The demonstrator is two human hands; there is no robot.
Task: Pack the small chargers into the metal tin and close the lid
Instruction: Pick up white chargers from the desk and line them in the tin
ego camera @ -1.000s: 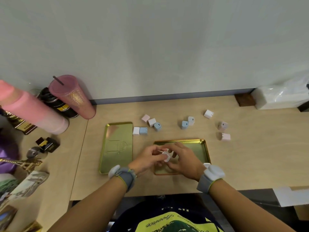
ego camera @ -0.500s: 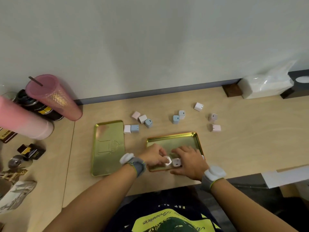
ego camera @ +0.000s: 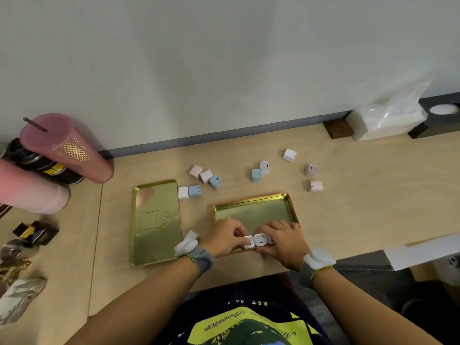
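The open gold metal tin (ego camera: 251, 207) lies on the desk in front of me. Its lid (ego camera: 155, 221) lies flat to the left. Both hands are at the tin's near edge. My left hand (ego camera: 225, 236) pinches a white charger (ego camera: 249, 242). My right hand (ego camera: 286, 239) rests its fingers on a second white charger (ego camera: 260, 240) beside it, and a third is partly hidden under those fingers. Several loose chargers, pink, white and blue, lie beyond the tin, such as a blue one (ego camera: 256, 175) and a pink one (ego camera: 316, 186).
A pink tumbler (ego camera: 66, 149), a pink bottle (ego camera: 29, 189) and small clutter crowd the left side. A white tissue pack (ego camera: 387, 120) and a brown block (ego camera: 337, 129) sit at the back right by the wall. The desk's front edge runs just below my wrists.
Both hands came down from above the tin to its near edge, and the white charger held in the air now sits in the tin beside the others.
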